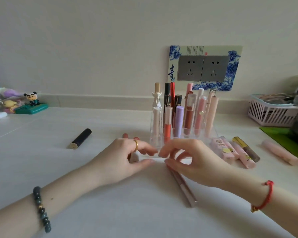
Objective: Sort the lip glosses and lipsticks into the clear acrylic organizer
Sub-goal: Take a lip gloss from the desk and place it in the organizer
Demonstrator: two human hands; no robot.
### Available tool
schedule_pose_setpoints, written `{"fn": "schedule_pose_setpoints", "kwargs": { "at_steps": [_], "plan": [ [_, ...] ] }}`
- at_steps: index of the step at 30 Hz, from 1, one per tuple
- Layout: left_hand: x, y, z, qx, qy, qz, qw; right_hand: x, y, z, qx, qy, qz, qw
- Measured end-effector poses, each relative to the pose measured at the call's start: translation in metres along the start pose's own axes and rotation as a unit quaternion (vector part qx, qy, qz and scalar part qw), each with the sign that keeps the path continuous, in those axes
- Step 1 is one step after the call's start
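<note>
The clear acrylic organizer (213, 134) stands mid-table with several lip glosses and lipsticks (178, 121) upright in its back rows. Just in front of it my left hand (127, 157) and my right hand (193, 160) pinch the two ends of a pale white tube (157, 159) that lies crosswise; most of it is hidden by fingers. A slim mauve lip pencil (183, 187) lies under my right hand. A black lipstick (81, 138) lies to the left. Pink tubes (225, 149) and a gold-capped brown gloss (246, 148) lie to the right, with a pale pink tube (280, 152) farther right. Reddish tube tips (126, 135) peek out behind my left hand.
Small figurines (31, 101) stand at the back left by the wall. A pink slotted basket (272, 115) and a green mat (282, 134) sit at the right edge. Grey wall sockets (203, 67) in a blue-and-white frame are behind the organizer.
</note>
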State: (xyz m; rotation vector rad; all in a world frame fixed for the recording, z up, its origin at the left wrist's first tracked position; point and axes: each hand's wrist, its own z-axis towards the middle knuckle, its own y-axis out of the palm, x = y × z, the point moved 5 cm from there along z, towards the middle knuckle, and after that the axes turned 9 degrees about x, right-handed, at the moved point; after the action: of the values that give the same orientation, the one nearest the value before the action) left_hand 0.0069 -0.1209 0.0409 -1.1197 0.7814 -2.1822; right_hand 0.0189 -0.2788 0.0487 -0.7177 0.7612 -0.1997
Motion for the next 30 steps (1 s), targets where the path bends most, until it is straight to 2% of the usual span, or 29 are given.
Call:
{"fn": "schedule_pose_setpoints", "kwargs": {
  "at_steps": [8,12,15,18,22,26,30],
  "plan": [
    [0.016,0.032,0.000,-0.072,0.094,0.159,0.980,0.013,-0.011,-0.027,-0.051,0.049,-0.098,0.993],
    [0.029,0.038,0.007,-0.036,0.145,0.184,0.972,0.016,-0.016,-0.035,-0.067,0.076,-0.137,0.985],
    [0.036,0.042,0.008,-0.026,0.142,0.196,0.970,0.017,-0.020,-0.038,-0.072,0.094,-0.140,0.983],
    [0.047,0.041,0.008,0.011,0.178,0.270,0.946,0.014,-0.024,-0.037,-0.064,0.092,-0.138,0.984],
    [0.037,0.046,0.009,0.019,0.121,0.167,0.978,0.012,-0.041,-0.029,-0.005,0.091,-0.102,0.991],
    [0.039,0.042,0.013,0.036,0.073,0.073,0.994,0.014,-0.059,-0.018,0.065,0.100,0.060,0.991],
    [0.035,0.035,0.022,0.085,0.001,0.010,0.996,0.015,-0.066,-0.010,0.135,0.125,0.206,0.961]
  ]
}}
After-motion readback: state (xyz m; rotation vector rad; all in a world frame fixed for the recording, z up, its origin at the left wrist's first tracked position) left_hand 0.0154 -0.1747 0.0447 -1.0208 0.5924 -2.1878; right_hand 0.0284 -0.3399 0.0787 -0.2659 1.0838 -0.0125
